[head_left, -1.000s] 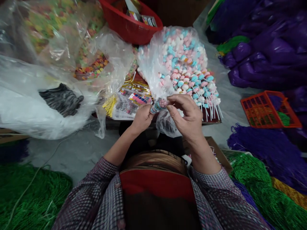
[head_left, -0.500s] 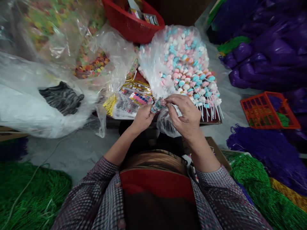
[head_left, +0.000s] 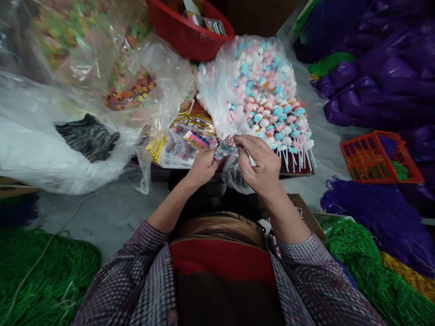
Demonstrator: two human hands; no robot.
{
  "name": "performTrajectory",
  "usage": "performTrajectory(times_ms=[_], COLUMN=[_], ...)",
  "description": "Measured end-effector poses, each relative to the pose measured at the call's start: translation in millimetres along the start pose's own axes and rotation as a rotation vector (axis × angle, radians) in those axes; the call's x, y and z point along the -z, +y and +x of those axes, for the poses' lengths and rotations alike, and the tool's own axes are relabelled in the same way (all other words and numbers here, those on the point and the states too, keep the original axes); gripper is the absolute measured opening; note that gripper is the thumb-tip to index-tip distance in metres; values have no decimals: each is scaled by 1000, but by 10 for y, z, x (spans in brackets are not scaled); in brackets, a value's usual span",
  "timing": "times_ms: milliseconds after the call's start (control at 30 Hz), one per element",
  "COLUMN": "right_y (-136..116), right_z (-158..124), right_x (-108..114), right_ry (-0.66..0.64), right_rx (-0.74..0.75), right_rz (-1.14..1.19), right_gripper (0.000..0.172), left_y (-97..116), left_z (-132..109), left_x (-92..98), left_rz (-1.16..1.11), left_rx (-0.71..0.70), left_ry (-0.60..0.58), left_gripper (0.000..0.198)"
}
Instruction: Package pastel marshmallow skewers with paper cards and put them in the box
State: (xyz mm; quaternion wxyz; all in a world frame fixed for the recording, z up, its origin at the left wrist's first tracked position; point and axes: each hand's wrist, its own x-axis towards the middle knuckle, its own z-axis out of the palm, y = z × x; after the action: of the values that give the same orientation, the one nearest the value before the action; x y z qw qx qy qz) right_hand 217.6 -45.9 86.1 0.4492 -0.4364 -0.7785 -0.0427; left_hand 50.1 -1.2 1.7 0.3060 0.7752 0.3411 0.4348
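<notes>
My left hand (head_left: 201,167) is closed round a small printed tube of candy (head_left: 224,147), whose top end points up and right. My right hand (head_left: 262,164) pinches at that top end with thumb and forefinger. Both hands hover just in front of a clear plastic bag (head_left: 217,90) full of pink, blue and white lollipops (head_left: 268,99) on white sticks. Under the hands lies a low table with printed packets (head_left: 190,140).
A red basket (head_left: 190,31) with small boxes stands at the back. Large clear bags of colourful candy (head_left: 129,90) lie to the left, one over a dark cloth (head_left: 86,138). An orange crate (head_left: 379,156) sits right. Purple, green and gold bead strands (head_left: 374,217) cover the floor.
My right fingers have shifted slightly on the tube's top end, and the tube has tilted a little. Nothing else has moved.
</notes>
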Motion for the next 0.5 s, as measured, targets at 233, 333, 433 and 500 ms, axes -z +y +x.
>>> performTrajectory(times_ms=[233, 333, 433, 500], right_y=[5, 22, 28, 24], right_z=[5, 0, 0, 3], right_x=[-31, -34, -39, -50], right_ry=[34, 11, 1, 2], right_rx=[21, 16, 23, 28], right_rz=[33, 32, 46, 58], right_gripper=[32, 34, 35, 34], left_y=[8, -4, -9, -6], left_z=[41, 47, 45, 42], left_x=[5, 19, 32, 37], left_rz=[-38, -18, -1, 5], left_rx=[-60, -42, -25, -25], left_ry=[-18, -27, -43, -58], left_gripper=[41, 42, 42, 42])
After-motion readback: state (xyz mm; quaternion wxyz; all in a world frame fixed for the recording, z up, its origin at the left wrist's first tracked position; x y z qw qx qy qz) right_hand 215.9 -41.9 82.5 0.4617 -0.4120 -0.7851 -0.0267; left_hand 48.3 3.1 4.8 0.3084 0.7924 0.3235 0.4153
